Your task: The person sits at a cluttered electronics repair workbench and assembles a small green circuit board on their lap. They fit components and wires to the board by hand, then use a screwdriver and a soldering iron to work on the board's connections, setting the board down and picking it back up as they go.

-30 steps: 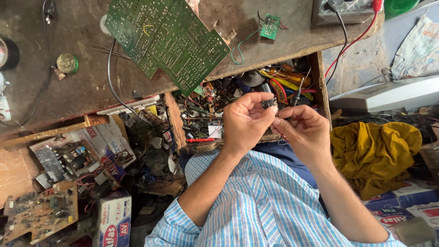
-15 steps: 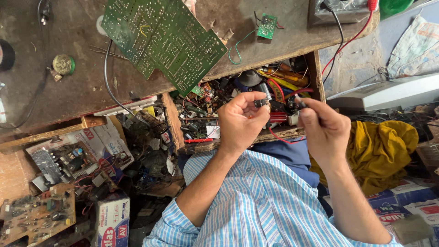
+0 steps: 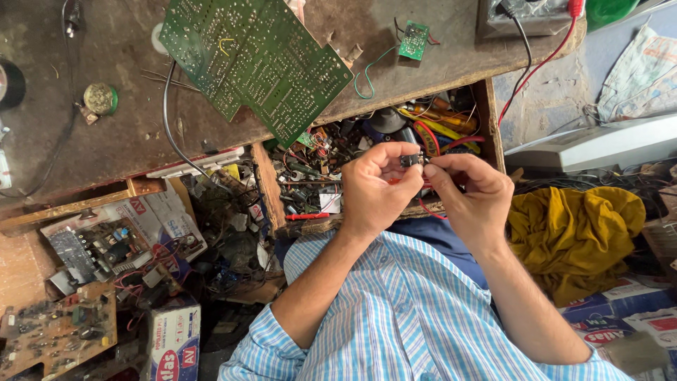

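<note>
Hands (image 3: 374,190) (image 3: 469,194) pinch small component (image 3: 411,160)

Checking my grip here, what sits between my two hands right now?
In the head view, a small dark part sits between the left hand and right hand, pinched by fingertips of both, above the open drawer of parts.

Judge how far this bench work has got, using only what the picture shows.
Done: a small dark part is out of the open drawer of parts. In hand: left hand and right hand pinch it between their fingers above the drawer. Left: the large green circuit board lies untouched on the bench.
</note>
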### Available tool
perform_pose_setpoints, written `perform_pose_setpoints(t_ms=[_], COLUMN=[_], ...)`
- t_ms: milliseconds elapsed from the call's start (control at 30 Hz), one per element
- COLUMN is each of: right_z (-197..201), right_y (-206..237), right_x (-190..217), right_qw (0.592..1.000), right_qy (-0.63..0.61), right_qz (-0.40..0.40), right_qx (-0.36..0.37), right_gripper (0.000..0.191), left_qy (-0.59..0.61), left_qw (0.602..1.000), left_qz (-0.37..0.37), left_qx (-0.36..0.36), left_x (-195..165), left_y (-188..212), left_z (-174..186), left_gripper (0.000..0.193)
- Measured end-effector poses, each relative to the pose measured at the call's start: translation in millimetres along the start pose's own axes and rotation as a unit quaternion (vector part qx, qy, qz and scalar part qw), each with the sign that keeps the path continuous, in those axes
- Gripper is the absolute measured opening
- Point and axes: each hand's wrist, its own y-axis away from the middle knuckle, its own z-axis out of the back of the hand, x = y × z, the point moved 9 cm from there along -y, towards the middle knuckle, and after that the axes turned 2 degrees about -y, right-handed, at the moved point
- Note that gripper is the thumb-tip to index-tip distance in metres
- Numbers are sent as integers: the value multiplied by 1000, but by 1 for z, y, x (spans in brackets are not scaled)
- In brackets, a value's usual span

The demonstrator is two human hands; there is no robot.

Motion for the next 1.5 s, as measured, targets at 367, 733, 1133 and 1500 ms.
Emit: perform_pose_setpoints(t_ms=[367, 733, 1133, 1500], right_z=[2, 9, 7, 11], right_y=[-2, 0, -1, -6], right_x=[-3, -22, -29, -27], right_qw=[1000, 996, 992, 993], right_qy=[-14, -84, -107, -97], right_qz=[0, -35, -56, -67], right_qx=[13, 16, 29, 11], right_gripper=[7, 9, 10, 10], left_qy=[-6, 3, -5, 28], left_qw=[999, 998, 997, 997], left_qz=[10, 1, -10, 21], left_qx=[37, 62, 76, 63], left_x=[-5, -3, -1, 6], left_y=[-3, -3, -6, -7], left_z=[-6, -14, -15, -8], left_gripper=[20, 19, 19, 21])
